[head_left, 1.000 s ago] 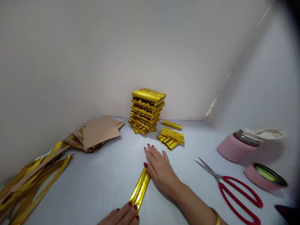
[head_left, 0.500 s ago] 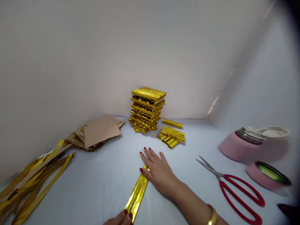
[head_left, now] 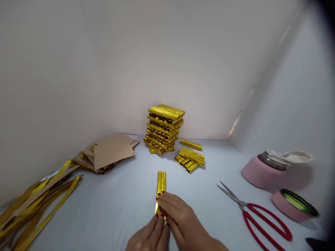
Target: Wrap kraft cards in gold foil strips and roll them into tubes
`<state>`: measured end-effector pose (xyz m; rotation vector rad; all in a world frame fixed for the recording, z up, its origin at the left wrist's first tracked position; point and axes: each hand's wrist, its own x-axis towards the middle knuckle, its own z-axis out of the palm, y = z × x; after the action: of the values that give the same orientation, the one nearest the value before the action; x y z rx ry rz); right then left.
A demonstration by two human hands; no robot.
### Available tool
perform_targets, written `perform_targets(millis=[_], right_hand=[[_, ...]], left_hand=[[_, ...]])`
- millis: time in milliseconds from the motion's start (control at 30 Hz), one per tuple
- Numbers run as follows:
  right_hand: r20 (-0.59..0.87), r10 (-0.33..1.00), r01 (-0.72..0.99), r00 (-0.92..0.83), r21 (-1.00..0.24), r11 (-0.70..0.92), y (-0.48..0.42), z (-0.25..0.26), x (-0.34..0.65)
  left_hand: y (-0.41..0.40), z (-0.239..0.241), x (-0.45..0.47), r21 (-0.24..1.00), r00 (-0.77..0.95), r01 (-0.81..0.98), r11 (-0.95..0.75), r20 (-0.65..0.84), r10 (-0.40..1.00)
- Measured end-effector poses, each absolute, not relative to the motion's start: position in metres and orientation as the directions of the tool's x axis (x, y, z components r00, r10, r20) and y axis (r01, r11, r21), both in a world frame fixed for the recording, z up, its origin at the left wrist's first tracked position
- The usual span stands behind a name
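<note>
The left hand and the right hand meet low in the view, close together over a doubled gold foil strip. The strip lies on the white surface and runs straight away from the person, its two shiny lengths side by side. Its near end is covered by the hands. The right fingers lie pressed together across the strip, while the left fingertips come up against it from below, and together they hold it between them.

Ahead stands a tall, slightly uneven stack of folded gold pieces, laid in crossing layers against the white wall. Just to its right are a single gold piece and a small pile of gold pieces. To the left sit loose kraft paper sheets, with long gold and brown strips fanned out nearer the corner. On the right lie red-handled scissors, a pink jar with its white lid tipped open, and a pink tin
</note>
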<state>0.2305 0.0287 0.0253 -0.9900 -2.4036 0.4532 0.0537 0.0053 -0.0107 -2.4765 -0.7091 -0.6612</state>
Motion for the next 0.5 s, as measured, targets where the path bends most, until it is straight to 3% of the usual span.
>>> perform_targets(millis=[100, 200, 267, 300, 367, 500], right_hand=[[0.303, 0.741, 0.554, -0.599, -0.512, 0.657, 0.026, 0.030, 0.229], [0.273, 0.732, 0.534, -0.624, -0.535, 0.654, 0.030, 0.037, 0.230], [0.221, 0.713, 0.528, -0.665, -0.535, 0.659, 0.031, 0.043, 0.232], [0.190, 0.705, 0.532, -0.684, -0.532, 0.659, 0.032, 0.046, 0.234], [0.141, 0.682, 0.532, -0.717, -0.521, 0.667, 0.032, 0.050, 0.237], [0.146, 0.613, 0.476, -0.776, -0.502, 0.722, 0.033, 0.053, 0.243]], left_hand=[[0.009, -0.008, 0.059, -0.227, 0.720, 0.595, -0.771, 0.577, 0.385], [0.015, 0.009, 0.053, 0.069, 0.700, 0.491, -0.868, 0.562, 0.441], [0.025, 0.022, 0.044, 0.301, 0.669, 0.495, -0.815, 0.466, 0.579], [0.031, 0.027, 0.040, 0.340, 0.659, 0.518, -0.785, 0.426, 0.619], [0.045, 0.032, 0.033, 0.285, 0.654, 0.577, -0.765, 0.400, 0.642], [0.067, 0.031, 0.028, 0.178, 0.772, 0.583, -0.792, 0.180, 0.609]])
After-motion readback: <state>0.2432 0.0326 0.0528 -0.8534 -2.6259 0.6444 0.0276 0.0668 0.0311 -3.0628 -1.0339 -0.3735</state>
